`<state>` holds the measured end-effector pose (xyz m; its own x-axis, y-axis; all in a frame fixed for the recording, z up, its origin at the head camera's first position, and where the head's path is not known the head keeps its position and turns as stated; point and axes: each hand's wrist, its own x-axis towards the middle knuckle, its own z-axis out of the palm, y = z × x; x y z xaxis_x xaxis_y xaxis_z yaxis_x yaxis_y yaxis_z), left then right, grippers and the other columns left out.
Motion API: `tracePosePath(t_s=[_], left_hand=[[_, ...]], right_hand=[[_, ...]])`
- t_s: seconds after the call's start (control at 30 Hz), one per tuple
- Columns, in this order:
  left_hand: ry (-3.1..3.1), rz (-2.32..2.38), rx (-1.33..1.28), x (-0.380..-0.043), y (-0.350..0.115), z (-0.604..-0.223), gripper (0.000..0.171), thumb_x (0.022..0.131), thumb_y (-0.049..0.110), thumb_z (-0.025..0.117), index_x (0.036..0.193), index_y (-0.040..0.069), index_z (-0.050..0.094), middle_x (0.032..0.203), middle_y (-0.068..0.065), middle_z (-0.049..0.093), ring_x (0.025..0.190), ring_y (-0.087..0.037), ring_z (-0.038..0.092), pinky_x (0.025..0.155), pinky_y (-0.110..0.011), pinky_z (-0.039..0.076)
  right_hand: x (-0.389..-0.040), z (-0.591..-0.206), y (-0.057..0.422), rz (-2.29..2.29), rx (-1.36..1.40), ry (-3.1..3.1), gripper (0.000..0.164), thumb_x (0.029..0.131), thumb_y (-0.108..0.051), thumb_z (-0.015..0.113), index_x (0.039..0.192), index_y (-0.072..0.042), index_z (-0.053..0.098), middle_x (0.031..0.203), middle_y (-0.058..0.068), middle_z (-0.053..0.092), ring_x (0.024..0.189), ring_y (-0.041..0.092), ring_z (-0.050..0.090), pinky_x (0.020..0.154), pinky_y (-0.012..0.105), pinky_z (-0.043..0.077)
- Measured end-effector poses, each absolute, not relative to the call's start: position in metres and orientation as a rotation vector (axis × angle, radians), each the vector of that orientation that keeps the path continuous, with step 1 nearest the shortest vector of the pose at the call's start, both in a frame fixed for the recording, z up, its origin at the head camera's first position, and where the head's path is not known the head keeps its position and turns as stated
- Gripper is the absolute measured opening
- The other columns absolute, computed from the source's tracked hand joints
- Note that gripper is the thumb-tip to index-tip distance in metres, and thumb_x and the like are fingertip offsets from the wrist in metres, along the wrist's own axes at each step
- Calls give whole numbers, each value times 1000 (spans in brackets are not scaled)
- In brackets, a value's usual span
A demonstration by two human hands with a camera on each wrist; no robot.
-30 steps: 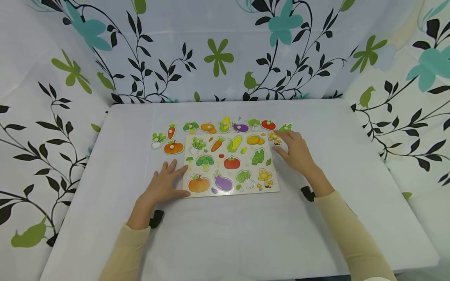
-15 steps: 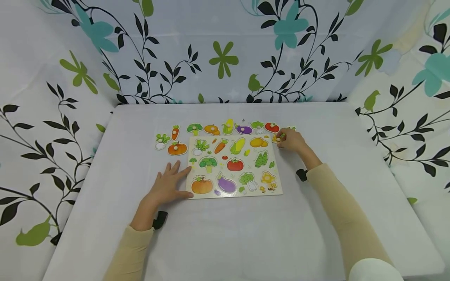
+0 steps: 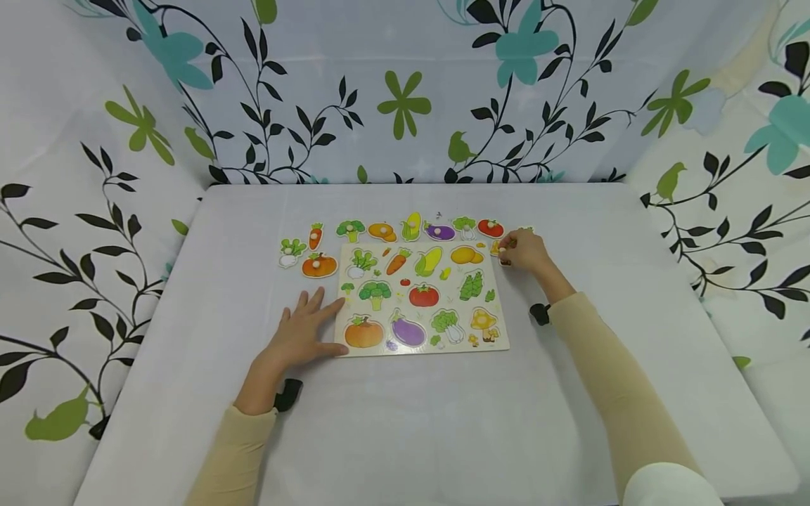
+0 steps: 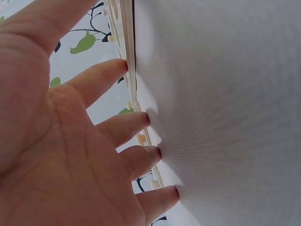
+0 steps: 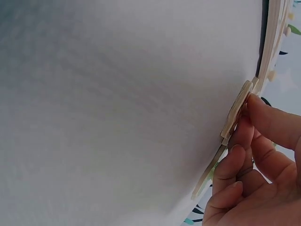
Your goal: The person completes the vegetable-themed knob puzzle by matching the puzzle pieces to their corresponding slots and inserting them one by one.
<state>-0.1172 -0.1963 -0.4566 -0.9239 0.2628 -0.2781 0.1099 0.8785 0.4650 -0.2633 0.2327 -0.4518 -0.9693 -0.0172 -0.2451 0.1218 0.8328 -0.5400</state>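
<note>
A wooden vegetable puzzle board, printed with vegetable pictures, lies flat on the white table. My left hand rests at its left edge, fingers spread; in the left wrist view the fingertips touch the board's side and the tablecloth. By the upper right corner of the board, my right hand pinches a mushroom puzzle piece, largely covered by the fingers. In the right wrist view that piece shows edge-on between thumb and fingers, close to the board. Behind the right hand, a green piece is mostly hidden.
Loose knobbed pieces line the board's far side: broccoli, potato, corn, eggplant, bok choy and tomato. Turnip, carrot and pumpkin pieces lie left. Patterned cloth surrounds the table.
My right hand's fingers have gone from extended over the mushroom piece to curled and pinching it. The left hand keeps its place on the board's edge. The head view has shifted slightly.
</note>
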Motion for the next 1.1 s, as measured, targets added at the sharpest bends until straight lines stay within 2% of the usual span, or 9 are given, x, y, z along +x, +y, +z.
tracePosePath(t_s=[0.23,0.57,0.83,1.1], left_hand=[[2712,660,273,-117,-196,-456,92,74,38,83,151,15,39,162,-24,12,148,-50,0,113,-72,1],[2724,659,279,-118,-197,-459,92,73,39,84,150,15,40,162,-24,13,148,-51,1,112,-73,2],[2705,657,269,-118,-196,-459,92,74,40,83,151,15,39,162,-24,11,148,-50,-1,112,-73,1],[2710,668,272,-117,-196,-458,92,74,39,83,151,15,39,162,-24,12,148,-50,-1,112,-73,1]], right_hand=[[-253,-439,236,-872,84,2796,23,91,-13,65,108,3,63,100,17,57,89,27,51,73,33,44],[-205,-433,228,-883,-132,2689,13,90,-9,67,99,0,65,79,8,60,72,19,53,63,26,43],[-159,-436,208,-838,-314,2603,5,87,-7,67,90,-4,65,73,4,56,69,16,49,61,27,40],[-142,-441,194,-809,-297,2626,8,84,-6,71,89,-6,65,72,3,54,69,16,49,60,26,39]])
